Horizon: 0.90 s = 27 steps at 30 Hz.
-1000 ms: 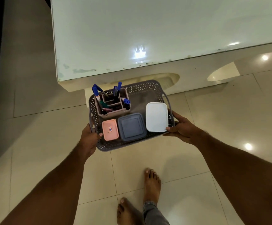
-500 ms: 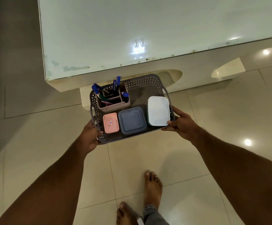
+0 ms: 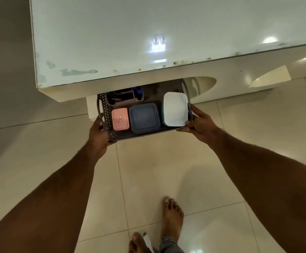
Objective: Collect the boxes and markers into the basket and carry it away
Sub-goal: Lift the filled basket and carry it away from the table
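Both hands clamp the grey basket [image 3: 123, 135] by its near corners, left hand [image 3: 98, 136] and right hand [image 3: 199, 125], probably to keep it level. Its far end sits under the table [image 3: 112, 42] edge, hiding the marker holder [image 3: 124, 96]; three boxes show.

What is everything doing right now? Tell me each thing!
basket: held up, far end under the table
left hand: grips basket's left side
right hand: grips basket's right side
pink box: lid on, in basket
blue box: lid on, in basket
white box: lid on, in basket
marker holder: in basket, half hidden
table: standing on floor
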Each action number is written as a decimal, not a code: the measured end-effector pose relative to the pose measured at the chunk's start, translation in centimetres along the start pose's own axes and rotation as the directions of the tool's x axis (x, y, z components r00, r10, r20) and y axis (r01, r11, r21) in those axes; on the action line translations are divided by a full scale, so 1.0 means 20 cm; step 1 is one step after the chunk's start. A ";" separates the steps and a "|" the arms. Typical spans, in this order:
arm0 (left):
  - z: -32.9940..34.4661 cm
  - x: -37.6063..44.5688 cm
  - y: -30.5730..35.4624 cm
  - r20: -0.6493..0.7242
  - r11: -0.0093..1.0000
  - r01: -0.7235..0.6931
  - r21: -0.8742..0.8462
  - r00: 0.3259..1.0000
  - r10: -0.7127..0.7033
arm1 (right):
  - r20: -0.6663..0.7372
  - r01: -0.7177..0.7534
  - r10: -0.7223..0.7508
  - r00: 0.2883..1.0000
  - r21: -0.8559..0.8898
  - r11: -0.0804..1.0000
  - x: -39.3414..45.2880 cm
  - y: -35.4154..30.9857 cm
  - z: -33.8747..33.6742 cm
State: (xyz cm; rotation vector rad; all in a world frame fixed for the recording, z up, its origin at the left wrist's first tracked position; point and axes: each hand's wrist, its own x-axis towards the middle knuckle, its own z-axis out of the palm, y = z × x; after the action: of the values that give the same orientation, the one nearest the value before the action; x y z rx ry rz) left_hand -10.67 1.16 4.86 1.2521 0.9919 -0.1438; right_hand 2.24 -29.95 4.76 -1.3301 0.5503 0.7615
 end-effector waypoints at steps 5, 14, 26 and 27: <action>0.02 0.09 0.01 0.016 0.999 -0.042 0.024 0.999 0.042 | -0.032 0.013 -0.013 0.999 -0.002 1.000 0.11 -0.04 0.06; 0.04 0.22 0.03 0.016 0.989 -0.149 -0.014 0.989 0.150 | -0.074 0.045 -0.040 0.996 0.061 0.997 0.27 -0.02 0.09; 0.06 0.40 0.04 -0.099 0.990 -0.140 -0.020 0.985 0.138 | -0.050 0.070 -0.068 0.996 0.046 0.997 0.48 -0.06 0.17; 0.06 0.42 0.04 -0.097 0.990 -0.143 -0.017 0.985 0.141 | -0.057 0.072 -0.070 0.996 0.041 0.997 0.49 -0.06 0.18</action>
State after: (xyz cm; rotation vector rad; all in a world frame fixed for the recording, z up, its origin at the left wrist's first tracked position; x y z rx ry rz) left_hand -4.53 3.81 -0.30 1.3131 0.9793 0.0393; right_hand 9.35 -24.82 -1.10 -1.3269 0.5574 0.6528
